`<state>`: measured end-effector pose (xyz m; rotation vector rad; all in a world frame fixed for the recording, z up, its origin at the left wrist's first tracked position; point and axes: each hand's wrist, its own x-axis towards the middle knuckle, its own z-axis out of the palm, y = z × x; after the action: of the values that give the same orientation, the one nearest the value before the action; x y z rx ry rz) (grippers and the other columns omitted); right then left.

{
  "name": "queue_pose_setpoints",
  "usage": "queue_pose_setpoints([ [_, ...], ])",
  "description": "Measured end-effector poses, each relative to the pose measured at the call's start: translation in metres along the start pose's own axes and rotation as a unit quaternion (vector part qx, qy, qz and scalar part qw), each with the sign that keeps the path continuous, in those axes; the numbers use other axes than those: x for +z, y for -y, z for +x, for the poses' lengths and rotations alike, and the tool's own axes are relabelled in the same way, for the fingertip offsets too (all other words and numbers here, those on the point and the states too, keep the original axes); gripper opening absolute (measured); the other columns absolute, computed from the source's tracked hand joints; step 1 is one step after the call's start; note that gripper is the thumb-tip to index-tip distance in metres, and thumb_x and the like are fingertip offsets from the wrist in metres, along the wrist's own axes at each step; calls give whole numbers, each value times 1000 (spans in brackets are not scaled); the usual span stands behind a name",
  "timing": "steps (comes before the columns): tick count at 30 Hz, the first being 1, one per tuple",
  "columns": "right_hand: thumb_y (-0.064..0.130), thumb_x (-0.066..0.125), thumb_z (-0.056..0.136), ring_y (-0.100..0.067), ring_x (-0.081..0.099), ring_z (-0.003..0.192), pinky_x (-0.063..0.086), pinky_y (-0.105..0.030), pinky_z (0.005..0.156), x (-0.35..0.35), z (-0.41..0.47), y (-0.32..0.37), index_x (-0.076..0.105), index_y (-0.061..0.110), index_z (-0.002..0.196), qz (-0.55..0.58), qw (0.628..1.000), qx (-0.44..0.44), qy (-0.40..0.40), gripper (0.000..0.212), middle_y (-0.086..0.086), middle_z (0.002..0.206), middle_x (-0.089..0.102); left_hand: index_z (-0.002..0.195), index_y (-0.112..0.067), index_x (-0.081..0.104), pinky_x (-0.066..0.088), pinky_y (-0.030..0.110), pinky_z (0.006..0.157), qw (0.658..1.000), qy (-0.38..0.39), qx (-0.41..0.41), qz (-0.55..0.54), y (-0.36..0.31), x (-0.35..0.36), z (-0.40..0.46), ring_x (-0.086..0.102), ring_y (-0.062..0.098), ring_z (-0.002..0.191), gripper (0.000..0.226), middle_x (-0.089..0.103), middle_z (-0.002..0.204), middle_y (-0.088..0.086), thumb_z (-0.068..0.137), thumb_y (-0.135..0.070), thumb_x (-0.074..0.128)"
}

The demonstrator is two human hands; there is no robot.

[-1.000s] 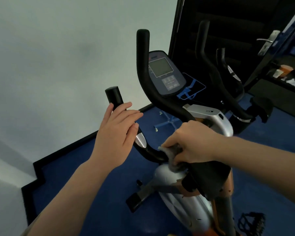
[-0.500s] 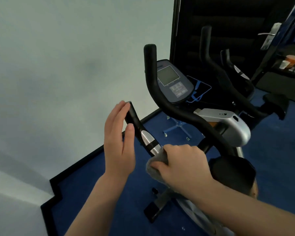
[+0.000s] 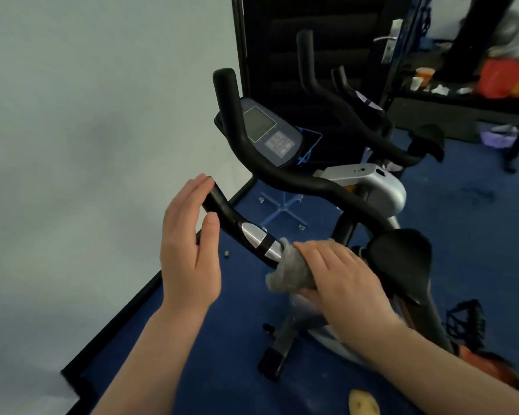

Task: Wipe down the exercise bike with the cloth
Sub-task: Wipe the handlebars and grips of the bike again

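the right hand wraps the grey cloth round the near handlebar of the exercise bike, at 5 o'clock from its silver sensor, likely to rub the whole tube at once. the left hand, fingers straight, steadies the bar's tip at 10 o'clock. open bar lies between the 2 hands; the saddle crowds at 3 o'clock.

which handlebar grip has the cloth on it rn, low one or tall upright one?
The low near grip, with the silver sensor pads: the right hand wraps the grey cloth around its lower end, and the left hand steadies its tip. The tall upright grip is untouched.
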<state>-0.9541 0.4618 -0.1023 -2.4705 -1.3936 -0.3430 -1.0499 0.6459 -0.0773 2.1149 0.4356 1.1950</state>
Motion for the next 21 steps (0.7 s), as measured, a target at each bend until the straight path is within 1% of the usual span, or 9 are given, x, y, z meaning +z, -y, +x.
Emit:
queue_pose_setpoints([
  [2, 43, 77, 73, -22, 65, 85, 54, -36, 88, 5, 4, 6, 65, 9, 103, -29, 999, -1, -31, 47, -3, 90, 66, 134, -20, 48, 31, 33, 111, 1000, 0, 0, -15, 2, 1, -1, 36, 11, 136, 39, 46, 141, -10, 96, -14, 40],
  [5, 53, 64, 81, -22, 62, 76, 54, -37, 78, 10, 8, 14, 63, 9, 96, -35, 999, 19, -33, 46, -3, 81, 63, 134, -21, 48, 31, 35, 112, 999, -6, 6, -34, 7, 2, -2, 35, 11, 136, 40, 46, 141, -11, 96, -14, 40],
  [8, 60, 47, 85, -22, 61, 77, 51, -37, 77, 8, 14, 24, 60, 10, 98, -18, 998, 50, -15, 53, -2, 82, 62, 134, -21, 47, 31, 35, 111, 999, -7, 9, -41, 10, 3, -2, 35, 10, 136, 40, 46, 141, -10, 96, -13, 40],
  [11, 66, 29, 86, -19, 59, 85, 45, -33, 83, 6, 21, 34, 55, 15, 105, -16, 996, 79, 29, 60, 2, 90, 61, 133, -16, 49, 33, 33, 110, 999, -10, 9, -41, 8, 3, -2, 37, 11, 135, 39, 48, 140, -8, 96, -11, 41],
  [12, 67, 26, 85, -18, 58, 88, 43, -31, 84, 6, 24, 36, 52, 17, 106, -15, 995, 86, 38, 60, 4, 92, 60, 133, -15, 50, 33, 31, 109, 999, -14, 9, -42, 7, 3, -1, 38, 11, 134, 38, 48, 139, -8, 96, -11, 40],
  [14, 69, 27, 86, -15, 57, 87, 43, -29, 83, 7, 28, 39, 49, 20, 103, -5, 995, 95, 40, 56, 5, 92, 58, 131, -16, 51, 33, 25, 108, 998, -25, 9, -50, 6, 3, 0, 40, 11, 133, 38, 50, 137, -10, 96, -13, 39],
  [17, 69, 32, 87, -16, 55, 78, 39, -29, 73, 8, 43, 48, 42, 19, 90, -13, 995, 95, 31, 51, 5, 83, 53, 132, -18, 52, 35, 21, 104, 994, -38, -25, -95, 4, 2, -1, 45, 12, 129, 38, 54, 135, -10, 97, -21, 35],
  [19, 67, 33, 88, -17, 49, 70, 34, -29, 66, 7, 62, 57, 34, 17, 83, -27, 997, 74, 18, 51, 3, 76, 44, 131, -20, 52, 38, 22, 102, 991, -44, -50, -117, 2, 1, 0, 49, 13, 124, 39, 56, 131, -8, 98, -24, 33],
  [21, 63, 36, 90, -17, 43, 65, 31, -31, 62, 5, 83, 67, 34, 18, 83, -26, 999, 45, 14, 46, 0, 72, 37, 128, -18, 54, 39, 18, 98, 988, -58, -56, -129, 0, -1, 2, 51, 12, 122, 37, 58, 128, -8, 98, -22, 34],
])
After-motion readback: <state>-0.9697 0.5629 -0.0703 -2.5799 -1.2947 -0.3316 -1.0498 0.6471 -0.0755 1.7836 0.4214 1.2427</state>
